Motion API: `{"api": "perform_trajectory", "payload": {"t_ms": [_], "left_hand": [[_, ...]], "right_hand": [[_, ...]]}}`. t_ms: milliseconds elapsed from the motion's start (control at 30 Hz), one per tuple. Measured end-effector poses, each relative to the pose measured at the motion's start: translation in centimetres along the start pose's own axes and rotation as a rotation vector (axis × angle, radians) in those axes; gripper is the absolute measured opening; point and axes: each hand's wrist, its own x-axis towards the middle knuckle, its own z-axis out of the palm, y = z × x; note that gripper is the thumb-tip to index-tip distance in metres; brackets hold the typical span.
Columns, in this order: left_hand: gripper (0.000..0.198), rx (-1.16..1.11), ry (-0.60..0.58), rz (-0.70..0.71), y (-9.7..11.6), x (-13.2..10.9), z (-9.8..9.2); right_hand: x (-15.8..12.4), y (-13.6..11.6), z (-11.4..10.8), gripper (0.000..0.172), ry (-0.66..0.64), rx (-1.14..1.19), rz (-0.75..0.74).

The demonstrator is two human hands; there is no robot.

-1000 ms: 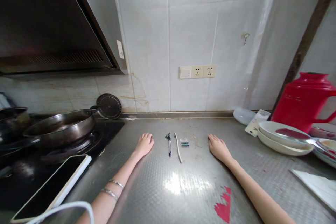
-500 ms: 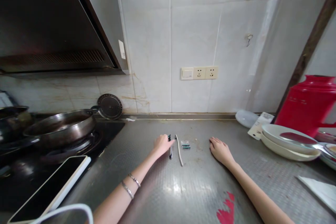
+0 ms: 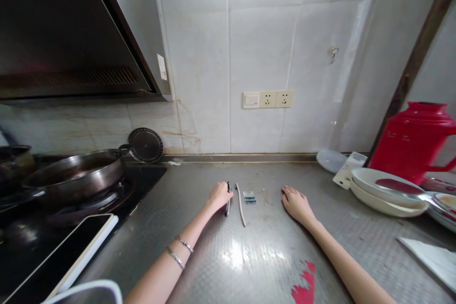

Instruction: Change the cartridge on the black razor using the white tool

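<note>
My left hand point(image 3: 219, 195) is closed around a slim black-and-silver stick-like object point(image 3: 227, 207), which stands out beyond the thumb on both sides. Its exact kind is too small to make out. Just right of it, a thin whitish rod point(image 3: 241, 205) lies lengthwise on the metal counter point(image 3: 199, 266). Beside the rod is a small clear piece with teal strips point(image 3: 250, 197). My right hand point(image 3: 296, 203) rests palm down on the counter, fingers stretched out, holding nothing.
At left, a steel pan point(image 3: 76, 178) sits on the black stove, with a phone point(image 3: 64, 259) in front. To the right stand stacked dishes point(image 3: 384, 202), a red thermos point(image 3: 409, 145) and a white sheet point(image 3: 432, 259). A range hood point(image 3: 71, 33) overhangs the stove.
The view has shifted slightly, so most things appear a little further left. The stick-like object has tilted slightly in my left hand. My right hand stays flat on the counter.
</note>
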Motion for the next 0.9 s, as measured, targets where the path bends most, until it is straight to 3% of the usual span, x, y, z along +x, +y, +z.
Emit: {"api": "perform_trajectory", "payload": {"t_ms": [267,400,500,667,800,900], "left_hand": [[0.027,-0.445,-0.064,0.015,-1.2,1.6,-2.1],[0.024,-0.681,-0.116,-0.036,-1.6,2.1,-2.7],[0.022,-0.812,-0.085,-0.09,-1.6,2.1,-2.9],[0.03,-0.946,-0.036,-0.187,-1.6,1.8,-2.6],[0.041,-0.984,-0.075,-0.273,-2.1,1.7,-2.2],[0.039,-0.996,-0.102,-0.336,-2.6,1.8,-2.1]], "right_hand": [[0.0,0.0,-0.1,0.042,-0.007,-0.001,0.003],[0.1,0.1,0.0,0.041,-0.015,0.004,0.004],[0.1,0.0,-0.1,0.041,-0.02,0.005,0.005],[0.1,0.0,-0.1,0.042,-0.016,0.004,0.013],[0.1,0.1,0.0,0.041,-0.019,-0.003,0.004],[0.2,0.1,0.0,0.04,-0.018,0.001,0.013]]}}
